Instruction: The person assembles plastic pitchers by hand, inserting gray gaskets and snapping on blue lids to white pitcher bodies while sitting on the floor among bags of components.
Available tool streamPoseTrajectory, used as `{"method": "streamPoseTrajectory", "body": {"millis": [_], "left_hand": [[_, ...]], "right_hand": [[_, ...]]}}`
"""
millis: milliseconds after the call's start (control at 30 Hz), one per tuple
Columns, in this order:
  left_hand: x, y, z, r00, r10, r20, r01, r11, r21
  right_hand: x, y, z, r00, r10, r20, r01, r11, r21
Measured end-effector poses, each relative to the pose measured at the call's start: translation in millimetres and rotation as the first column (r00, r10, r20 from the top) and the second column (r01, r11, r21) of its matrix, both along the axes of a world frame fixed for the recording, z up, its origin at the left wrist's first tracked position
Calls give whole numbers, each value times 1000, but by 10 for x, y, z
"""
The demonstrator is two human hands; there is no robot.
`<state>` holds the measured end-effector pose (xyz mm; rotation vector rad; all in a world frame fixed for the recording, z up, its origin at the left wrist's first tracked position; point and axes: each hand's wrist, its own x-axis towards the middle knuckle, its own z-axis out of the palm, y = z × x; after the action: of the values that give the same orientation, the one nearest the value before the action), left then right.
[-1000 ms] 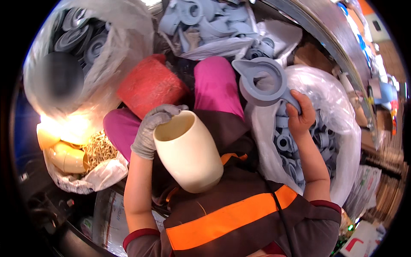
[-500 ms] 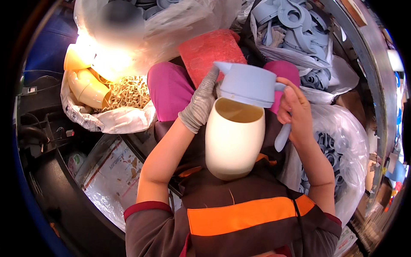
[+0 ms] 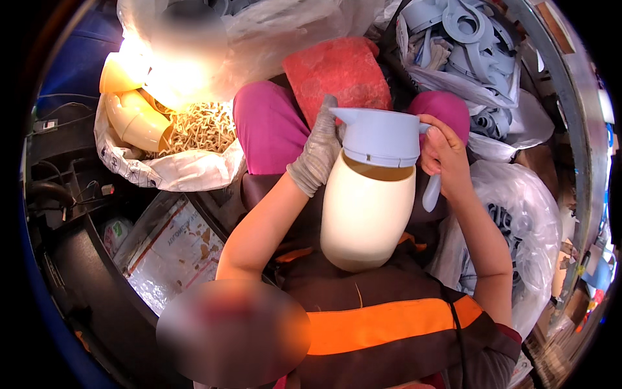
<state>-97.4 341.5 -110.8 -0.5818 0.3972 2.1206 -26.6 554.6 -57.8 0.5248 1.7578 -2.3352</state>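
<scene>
A cream, barrel-shaped jug body [image 3: 367, 217] stands tilted against my lap, its open mouth facing up and away. Over the mouth sits a pale blue-grey spouted collar [image 3: 381, 137] with a handle, its spout pointing left. A dark gap shows between the collar and the near rim, so the two do not meet fully there. My left hand [image 3: 321, 149], in a grey knitted glove, is wrapped round the left side of the jug near the rim; some fingers are hidden behind it. My bare right hand [image 3: 446, 155] is closed round the collar's handle [image 3: 431, 193].
At the left, a white sack [image 3: 168, 178] holds small tan pieces and yellow jug bodies [image 3: 139, 120]. A red pad [image 3: 337, 74] lies beyond my knees. Bags of blue-grey plastic parts [image 3: 476, 48] stand at the right, beside a metal edge [image 3: 576, 129].
The collar has come down and levelled onto the jug's mouth, covering most of the opening. Both hands still hold on. The whole view has shifted slightly.
</scene>
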Motion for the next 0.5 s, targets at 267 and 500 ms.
{"method": "streamPoseTrajectory", "body": {"millis": [267,500], "left_hand": [[-65,8,-225,998,21,56,-31,982,185],[23,-53,-29,997,1,-78,-4,999,-43]], "right_hand": [[-63,-120,-67,995,-57,88,55,998,19],[-35,-143,-168,996,-71,47,67,995,74]]}}
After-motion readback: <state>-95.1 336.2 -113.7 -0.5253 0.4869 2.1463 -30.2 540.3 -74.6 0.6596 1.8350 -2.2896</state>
